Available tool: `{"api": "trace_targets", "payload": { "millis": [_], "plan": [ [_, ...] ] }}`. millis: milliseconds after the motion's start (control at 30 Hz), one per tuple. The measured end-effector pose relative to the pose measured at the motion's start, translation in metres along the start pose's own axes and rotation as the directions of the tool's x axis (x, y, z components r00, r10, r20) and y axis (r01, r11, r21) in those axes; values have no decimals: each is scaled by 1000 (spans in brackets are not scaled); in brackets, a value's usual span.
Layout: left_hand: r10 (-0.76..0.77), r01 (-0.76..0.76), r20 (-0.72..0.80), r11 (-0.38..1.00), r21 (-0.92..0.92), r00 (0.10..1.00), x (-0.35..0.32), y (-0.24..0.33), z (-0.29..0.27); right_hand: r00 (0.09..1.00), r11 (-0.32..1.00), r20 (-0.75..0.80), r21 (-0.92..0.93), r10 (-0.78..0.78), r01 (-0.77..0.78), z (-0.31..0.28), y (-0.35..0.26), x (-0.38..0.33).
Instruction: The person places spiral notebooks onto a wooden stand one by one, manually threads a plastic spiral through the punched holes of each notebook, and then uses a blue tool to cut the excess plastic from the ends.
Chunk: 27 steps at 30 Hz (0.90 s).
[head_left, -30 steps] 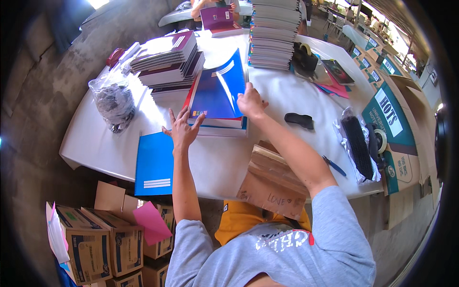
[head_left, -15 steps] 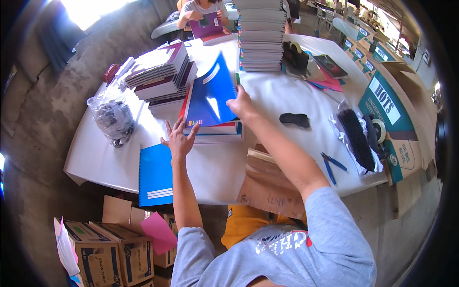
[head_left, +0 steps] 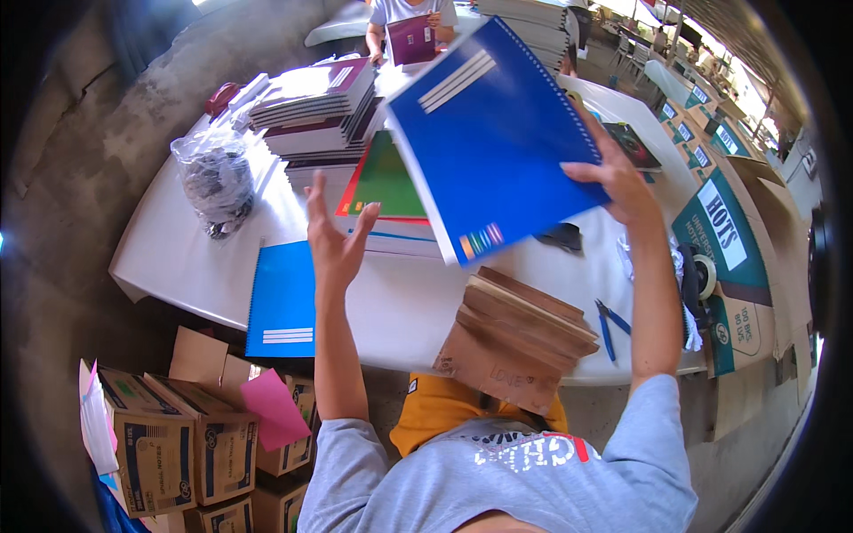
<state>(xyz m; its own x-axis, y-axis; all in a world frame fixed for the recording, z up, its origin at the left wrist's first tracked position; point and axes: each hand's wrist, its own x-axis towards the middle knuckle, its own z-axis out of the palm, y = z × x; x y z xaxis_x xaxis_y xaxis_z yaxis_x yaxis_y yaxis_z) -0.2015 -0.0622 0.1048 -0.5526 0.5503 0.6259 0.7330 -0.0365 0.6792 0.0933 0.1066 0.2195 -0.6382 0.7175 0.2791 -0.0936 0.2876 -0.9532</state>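
My right hand [head_left: 613, 173] grips a dark blue spiral notebook [head_left: 498, 142] by its coiled edge, the thumb on the cover. The notebook is raised and tilted above the table. My left hand [head_left: 338, 235] is in the air with fingers apart, holding nothing. Just beyond it lies a stack of notebooks with a green-covered notebook [head_left: 391, 182] on top and a red one under that. A lighter blue spiral notebook [head_left: 283, 293] rests at the table's near left edge, beside my left forearm.
Purple-covered notebooks [head_left: 311, 93] are piled at the back left, near a plastic bag of dark items [head_left: 218, 186]. Folded cardboard [head_left: 520, 333] sits at the front edge. Pliers [head_left: 609, 329] lie right. Cartons [head_left: 160, 453] stand lower left. Opposite, another person holds a purple notebook [head_left: 410, 40].
My right hand has lifted the dark blue notebook off the stack and moved it right and nearer, uncovering the green one. My left hand has come away from the stack.
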Motion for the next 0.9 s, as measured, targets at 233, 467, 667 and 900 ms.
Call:
{"api": "trace_targets", "payload": {
  "millis": [233,467,667,900],
  "plan": [
    [12,101,226,872,-479,974,-39,54,-55,801,728,599,-547,-4,412,-10,-67,-92],
    [157,155,565,872,-464,810,-131,46,-12,794,441,591,-756,143,484,27,-40,-171],
    [-35,400,458,549,-734,889,-153,52,21,956,980,-258,-103,138,-169,3,47,-230],
    [-126,363,378,658,-661,917,-158,74,17,880,997,-474,-80,-23,-17,61,104,-269]
  ]
}}
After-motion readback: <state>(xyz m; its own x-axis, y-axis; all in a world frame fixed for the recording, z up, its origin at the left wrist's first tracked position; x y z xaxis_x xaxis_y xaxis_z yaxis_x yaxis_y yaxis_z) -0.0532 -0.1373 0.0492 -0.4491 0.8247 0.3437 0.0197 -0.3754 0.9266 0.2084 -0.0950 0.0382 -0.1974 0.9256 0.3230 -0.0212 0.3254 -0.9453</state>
